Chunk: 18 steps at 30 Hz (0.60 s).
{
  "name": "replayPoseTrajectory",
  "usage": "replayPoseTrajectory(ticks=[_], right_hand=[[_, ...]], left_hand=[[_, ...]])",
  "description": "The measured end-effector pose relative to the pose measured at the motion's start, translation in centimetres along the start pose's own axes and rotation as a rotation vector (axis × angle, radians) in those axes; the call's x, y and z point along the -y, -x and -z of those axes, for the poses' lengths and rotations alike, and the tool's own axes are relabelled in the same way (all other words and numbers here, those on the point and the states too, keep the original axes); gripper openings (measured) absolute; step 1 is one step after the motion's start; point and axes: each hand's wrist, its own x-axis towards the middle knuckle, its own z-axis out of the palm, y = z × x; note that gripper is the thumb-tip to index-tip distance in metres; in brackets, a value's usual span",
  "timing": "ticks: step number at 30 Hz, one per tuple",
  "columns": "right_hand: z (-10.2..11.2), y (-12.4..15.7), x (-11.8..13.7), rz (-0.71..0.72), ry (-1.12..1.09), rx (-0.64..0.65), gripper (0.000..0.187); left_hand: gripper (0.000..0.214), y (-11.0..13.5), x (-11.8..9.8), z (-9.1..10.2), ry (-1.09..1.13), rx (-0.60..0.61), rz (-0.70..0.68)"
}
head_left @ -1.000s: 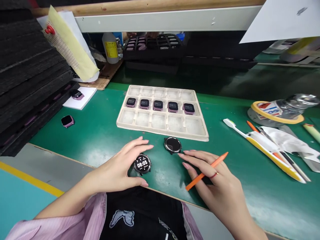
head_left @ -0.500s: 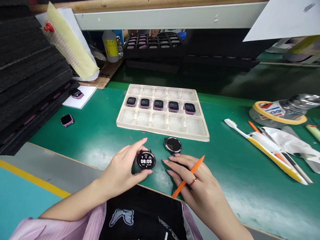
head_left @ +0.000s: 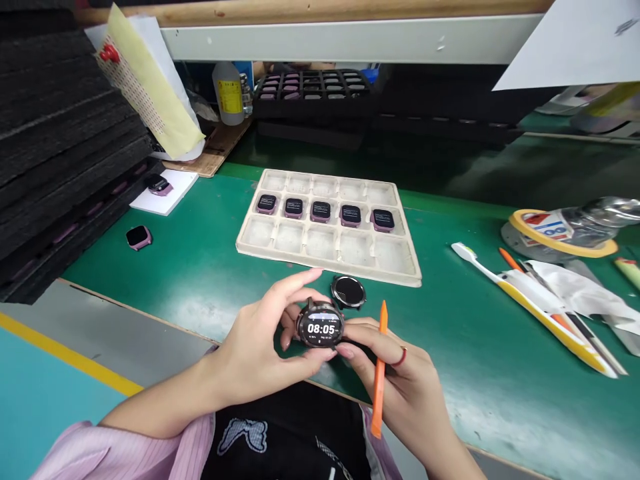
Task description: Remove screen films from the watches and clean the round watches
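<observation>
My left hand (head_left: 263,340) grips a round black watch body (head_left: 321,326) whose lit screen reads 08:05, lifted just above the green mat. My right hand (head_left: 400,380) touches the watch's right side with its fingertips and keeps an orange pry stick (head_left: 379,370) tucked between its fingers. A second round watch part (head_left: 349,291) with a dark face lies on the mat just behind the hands. Behind that sits a beige tray (head_left: 330,248) with several small pink square watches (head_left: 321,211) in its middle row.
A toothbrush (head_left: 475,261), yellow and orange tools and crumpled wrap lie at right beside a tape roll (head_left: 560,233). A loose pink watch (head_left: 139,237) lies at left near stacked black foam trays (head_left: 60,147). A bottle (head_left: 229,93) and a dark tray of watches (head_left: 315,87) stand at the back.
My left hand picked the lit watch up off the mat and carried it right. My right hand came in to meet it, and the orange stick swung upright.
</observation>
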Motion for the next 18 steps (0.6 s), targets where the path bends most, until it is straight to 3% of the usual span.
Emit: replayPoseTrajectory(ticks=[10, 18], right_hand=[[0.13, -0.05, 0.22, -0.002, -0.117, 0.005, 0.024], [0.21, -0.01, 0.14, 0.003, -0.127, 0.016, 0.027]], left_hand=[[0.059, -0.38, -0.15, 0.1, 0.074, 0.064, 0.073], [0.059, -0.41, 0.29, 0.09, 0.158, 0.089, 0.092]])
